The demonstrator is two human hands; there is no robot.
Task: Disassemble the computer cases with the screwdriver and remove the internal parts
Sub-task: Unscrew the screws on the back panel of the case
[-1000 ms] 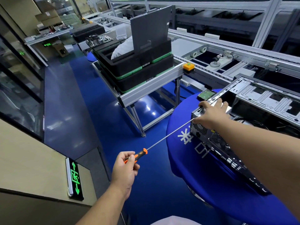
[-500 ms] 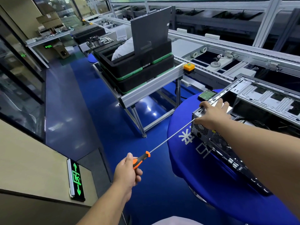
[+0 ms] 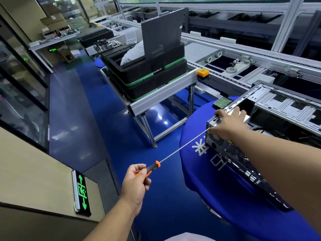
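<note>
- The round tabletop under its blue printed cloth point(image 3: 196, 164) and the open grey steel computer case point(image 3: 271, 108) lying on it sit just as they did a second ago; the case has not slid or tipped, with its perforated rear panel facing me at the tabletop's near-left edge.
- My right hand point(image 3: 227, 123) has stayed draped over the case's upper rear corner, fingers spread and curled a little over the rim, bracing the box. I would call it pressing rather than gripping, and its place on the corner has not changed.
- The long screwdriver with the thin silver shaft and black-and-orange handle point(image 3: 152, 167) runs up from the lower left to that same corner. Its tip is hidden behind my right hand, so I cannot tell whether it sits in a screw head.
- My left hand point(image 3: 137, 178) is closed round the handle. The real change is here: over the last second the fingers have re-set on the handle, which I take to be turning. The shaft's line has barely shifted.
- My judgement: I am mid-way through backing out a rear screw, and nothing has come free yet.
- The small green-topped hard drive point(image 3: 222, 102) lies on the cloth beyond the case, unmoved.
</note>
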